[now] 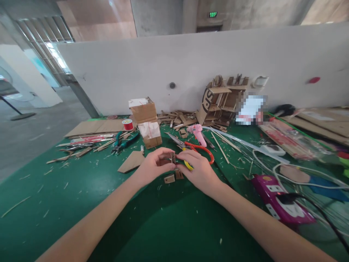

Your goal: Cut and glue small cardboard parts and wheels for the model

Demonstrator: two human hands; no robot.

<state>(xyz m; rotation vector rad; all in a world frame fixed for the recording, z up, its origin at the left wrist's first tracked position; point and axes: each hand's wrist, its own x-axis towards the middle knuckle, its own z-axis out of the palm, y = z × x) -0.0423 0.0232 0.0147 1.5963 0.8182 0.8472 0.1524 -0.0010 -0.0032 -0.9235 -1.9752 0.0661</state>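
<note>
Between the fingertips of both hands is a small piece of cardboard (173,157), held up on edge. My left hand (156,163) pinches it from the left, thumb below and fingers above. From the right, the fingers of my right hand (197,169) close on the same piece. Scissors (203,148) with orange and yellow handles lie just behind and partly under my right hand. Two small cardboard scraps, one a pale tab (169,178), rest on the green table (131,225) below my fingers. A larger cut cardboard piece (131,161) lies left of my left hand.
A pink glue gun (198,134) lies behind the scissors. Green-handled pliers (122,142), red thread (127,124) and a cardboard box (149,133) stand or lie back left. A cardboard shelf model (222,102) leans near the wall. A purple power strip (282,200) with cables occupies the right.
</note>
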